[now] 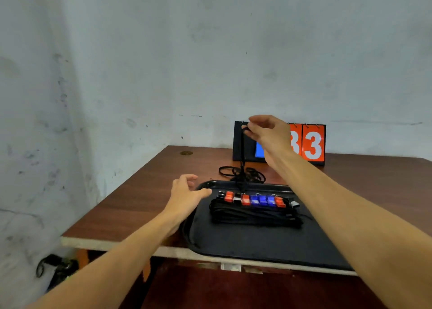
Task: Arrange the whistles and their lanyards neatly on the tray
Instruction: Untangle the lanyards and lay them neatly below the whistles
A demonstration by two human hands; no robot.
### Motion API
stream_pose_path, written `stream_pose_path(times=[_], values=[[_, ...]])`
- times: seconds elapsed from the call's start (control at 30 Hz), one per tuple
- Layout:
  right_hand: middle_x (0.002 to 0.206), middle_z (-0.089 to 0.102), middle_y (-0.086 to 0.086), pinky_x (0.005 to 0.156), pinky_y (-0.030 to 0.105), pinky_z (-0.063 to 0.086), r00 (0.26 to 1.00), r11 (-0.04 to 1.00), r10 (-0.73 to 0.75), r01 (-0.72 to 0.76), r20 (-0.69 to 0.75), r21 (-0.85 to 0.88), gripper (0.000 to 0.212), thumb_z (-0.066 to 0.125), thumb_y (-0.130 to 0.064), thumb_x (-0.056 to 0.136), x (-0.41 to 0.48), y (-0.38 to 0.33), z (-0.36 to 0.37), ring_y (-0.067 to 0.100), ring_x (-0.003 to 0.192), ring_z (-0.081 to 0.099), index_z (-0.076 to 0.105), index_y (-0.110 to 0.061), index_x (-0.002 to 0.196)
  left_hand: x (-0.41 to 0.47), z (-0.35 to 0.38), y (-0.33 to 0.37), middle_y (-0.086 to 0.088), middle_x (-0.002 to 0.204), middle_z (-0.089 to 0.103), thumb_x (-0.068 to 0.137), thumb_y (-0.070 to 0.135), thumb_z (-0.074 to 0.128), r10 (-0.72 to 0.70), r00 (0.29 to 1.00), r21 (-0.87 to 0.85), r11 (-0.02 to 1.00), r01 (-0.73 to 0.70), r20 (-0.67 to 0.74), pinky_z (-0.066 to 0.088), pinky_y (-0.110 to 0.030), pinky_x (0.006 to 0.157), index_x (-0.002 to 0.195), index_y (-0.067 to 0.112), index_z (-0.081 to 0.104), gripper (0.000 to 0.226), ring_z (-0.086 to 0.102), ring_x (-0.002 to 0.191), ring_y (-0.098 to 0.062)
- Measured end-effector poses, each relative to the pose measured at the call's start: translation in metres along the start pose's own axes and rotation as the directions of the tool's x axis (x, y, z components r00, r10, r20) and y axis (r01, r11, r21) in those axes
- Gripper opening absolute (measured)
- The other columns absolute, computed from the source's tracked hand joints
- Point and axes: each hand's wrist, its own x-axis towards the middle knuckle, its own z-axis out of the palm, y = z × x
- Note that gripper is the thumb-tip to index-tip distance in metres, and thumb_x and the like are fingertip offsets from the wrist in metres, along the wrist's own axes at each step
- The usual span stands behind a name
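Note:
A black tray [257,243] lies at the table's near edge. Across its far half runs a row of whistles [257,200], red, blue and black, side by side. Their black lanyards [254,216] lie bundled just in front of the row. My right hand [266,133] is raised above the tray's far rim, pinching one black lanyard [242,159] that hangs straight down. Its lower end trails into a loose tangle of black cords [243,174] on the table behind the tray. My left hand [187,194] hovers open at the tray's far left corner, fingers spread.
A flip scoreboard [311,145] with orange cards showing 3 stands at the back of the brown wooden table [131,203], against a pale wall. A round metal fitting [186,153] sits in the table top at the far left. Dark cables hang below the table's left corner.

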Motion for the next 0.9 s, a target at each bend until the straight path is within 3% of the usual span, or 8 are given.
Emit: stream_pose_path(times=[0.1, 0.17, 0.23, 0.3, 0.37, 0.53, 0.7, 0.9], values=[[0.090, 0.067, 0.009, 0.081, 0.029, 0.058, 0.999, 0.998, 0.002, -0.005, 0.042, 0.070, 0.014, 0.062, 0.007, 0.085, -0.003, -0.010, -0.005, 0.020, 0.086, 0.070, 0.067, -0.004, 0.092, 0.007, 0.001, 0.033, 0.001, 0.127, 0.038, 0.077, 0.039, 0.075, 0.164, 0.983, 0.130, 0.976, -0.173, 0.080, 0.041, -0.033, 0.103, 0.133, 0.025, 0.042, 0.067, 0.046, 0.117, -0.016], [0.088, 0.067, 0.010, 0.083, 0.031, 0.057, 0.997, 0.994, -0.004, -0.005, 0.079, 0.111, 0.014, 0.061, 0.008, 0.085, -0.004, -0.016, -0.007, 0.021, 0.085, 0.070, 0.067, -0.004, 0.089, 0.009, 0.007, 0.063, 0.001, 0.139, 0.035, 0.078, 0.044, 0.072, 0.249, 0.955, 0.124, 0.955, -0.270, 0.159, 0.049, -0.020, 0.088, 0.141, 0.026, 0.035, 0.076, 0.049, 0.110, -0.011], [0.086, 0.067, 0.011, 0.084, 0.032, 0.056, 0.995, 0.990, -0.027, 0.013, 0.098, 0.143, 0.015, 0.061, 0.009, 0.085, -0.003, -0.025, -0.008, 0.023, 0.086, 0.070, 0.067, -0.005, 0.086, 0.013, 0.018, 0.092, 0.002, 0.144, 0.035, 0.083, 0.044, 0.067, 0.301, 0.934, 0.122, 0.937, -0.328, 0.194, 0.043, -0.007, 0.069, 0.144, 0.025, 0.032, 0.072, 0.052, 0.099, -0.005], [0.086, 0.068, 0.011, 0.083, 0.032, 0.057, 0.992, 0.984, -0.060, 0.041, 0.108, 0.173, 0.016, 0.060, 0.010, 0.085, -0.002, -0.036, -0.011, 0.024, 0.086, 0.071, 0.067, -0.005, 0.085, 0.019, 0.033, 0.109, 0.000, 0.141, 0.041, 0.087, 0.043, 0.063, 0.318, 0.930, 0.180, 0.919, -0.350, 0.185, 0.039, -0.015, 0.080, 0.142, 0.022, 0.037, 0.064, 0.052, 0.108, -0.010], [0.084, 0.068, 0.012, 0.081, 0.031, 0.058, 0.990, 0.970, -0.086, 0.057, 0.113, 0.238, 0.017, 0.059, 0.012, 0.085, 0.000, -0.045, -0.017, 0.023, 0.083, 0.071, 0.067, -0.004, 0.084, 0.027, 0.048, 0.114, -0.001, 0.129, 0.053, 0.088, 0.039, 0.063, 0.313, 0.935, 0.249, 0.904, -0.347, 0.167, 0.040, -0.022, 0.083, 0.133, 0.017, 0.047, 0.053, 0.055, 0.111, -0.016], [0.077, 0.068, 0.012, 0.072, 0.025, 0.057, 0.992, 0.924, -0.086, 0.046, 0.089, 0.380, 0.018, 0.058, 0.015, 0.083, 0.007, -0.054, -0.042, 0.022, 0.075, 0.072, 0.066, -0.002, 0.081, 0.040, 0.075, 0.113, -0.006, 0.096, 0.068, 0.088, 0.027, 0.065, 0.309, 0.946, 0.252, 0.912, -0.325, 0.103, 0.051, -0.028, 0.076, 0.098, 0.013, 0.066, 0.017, 0.063, 0.087, -0.018], [0.074, 0.069, 0.009, 0.072, 0.024, 0.057, 0.999, 0.863, -0.033, 0.028, 0.001, 0.505, 0.018, 0.056, 0.014, 0.084, 0.012, -0.054, -0.077, 0.019, 0.072, 0.070, 0.064, -0.002, 0.083, 0.037, 0.084, 0.124, 0.003, 0.089, 0.063, 0.094, 0.025, 0.055, 0.331, 0.941, 0.208, 0.917, -0.339, 0.075, 0.039, -0.015, 0.060, 0.099, 0.012, 0.064, 0.016, 0.057, 0.071, -0.006], [0.084, 0.065, 0.011, 0.075, 0.024, 0.057, 0.998, 0.792, 0.065, -0.045, -0.010, 0.609, 0.018, 0.054, 0.012, 0.087, 0.010, -0.045, -0.103, 0.020, 0.078, 0.067, 0.064, -0.004, 0.087, 0.035, 0.091, 0.131, -0.002, 0.129, 0.052, 0.096, 0.009, 0.043, 0.167, 0.945, -0.066, 0.986, -0.155, 0.282, 0.055, -0.035, 0.068, 0.121, 0.013, 0.045, 0.025, 0.063, 0.055, -0.018]])
